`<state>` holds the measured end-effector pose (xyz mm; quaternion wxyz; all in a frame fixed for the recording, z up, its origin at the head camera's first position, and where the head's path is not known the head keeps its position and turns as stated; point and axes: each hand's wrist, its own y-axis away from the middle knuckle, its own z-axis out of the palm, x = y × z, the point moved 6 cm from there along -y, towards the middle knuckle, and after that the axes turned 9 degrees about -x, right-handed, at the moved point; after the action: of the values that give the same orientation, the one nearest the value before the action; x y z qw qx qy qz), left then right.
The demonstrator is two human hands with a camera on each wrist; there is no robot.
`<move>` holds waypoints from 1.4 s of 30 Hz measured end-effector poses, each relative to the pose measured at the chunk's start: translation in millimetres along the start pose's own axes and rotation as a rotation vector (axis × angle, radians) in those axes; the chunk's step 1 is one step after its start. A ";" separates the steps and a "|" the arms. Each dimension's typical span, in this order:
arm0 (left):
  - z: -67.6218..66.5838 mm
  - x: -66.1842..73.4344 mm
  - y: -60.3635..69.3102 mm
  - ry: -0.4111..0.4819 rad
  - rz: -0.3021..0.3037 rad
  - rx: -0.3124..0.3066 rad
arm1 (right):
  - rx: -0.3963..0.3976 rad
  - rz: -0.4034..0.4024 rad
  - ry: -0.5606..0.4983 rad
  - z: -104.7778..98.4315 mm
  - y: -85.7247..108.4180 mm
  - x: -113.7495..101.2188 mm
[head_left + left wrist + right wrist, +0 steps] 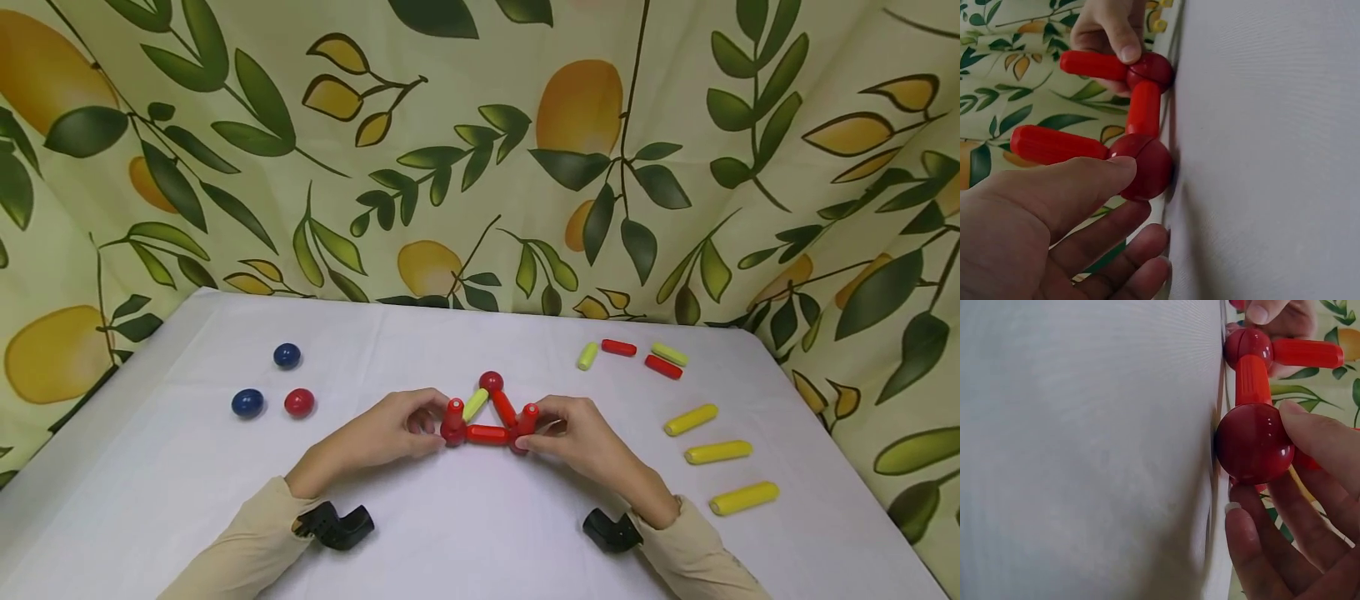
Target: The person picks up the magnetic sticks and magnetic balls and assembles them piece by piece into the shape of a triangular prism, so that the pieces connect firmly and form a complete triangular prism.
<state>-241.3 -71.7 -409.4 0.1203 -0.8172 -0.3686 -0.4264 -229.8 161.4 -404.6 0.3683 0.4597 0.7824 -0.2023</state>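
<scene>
Head view: triangular ball-and-rod frame (487, 434) sits on the tabletop (450, 533). Left hand (401, 423) has its grip clamped on the left corner ball (1145, 167), right hand (587, 433) on the right corner ball (1252, 444). Probably light, stiff; glossy balls may slip, joints may loosen. Best held by balls, not upright rods (454, 414).

A glossy dark-red ball (491, 381) is sitting farthest back, a yellow-green rod (475, 406) linking it to a matching left ball (1147, 172), a faceted red rod (504, 408) to a matching right ball (1252, 445); a red crossbar (487, 435) is joining that pair, each bearing an upright red peg (455, 412).
</scene>
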 end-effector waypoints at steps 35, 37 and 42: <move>-113.8 -20.0 68.1 -0.168 -0.096 0.113 | -0.059 0.061 -0.060 0.8 -0.5 7.1; -116.3 -22.8 71.1 -0.173 -0.106 0.101 | -0.061 0.062 -0.062 1.3 -0.5 7.0; -119.7 -31.6 78.2 -0.178 -0.154 0.047 | -0.062 0.069 -0.069 2.1 -0.9 8.0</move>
<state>-270.5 -203.4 -352.3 0.0729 -0.8180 -0.4495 -0.3515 -232.2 164.2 -412.1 0.4160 0.4674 0.7588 -0.1807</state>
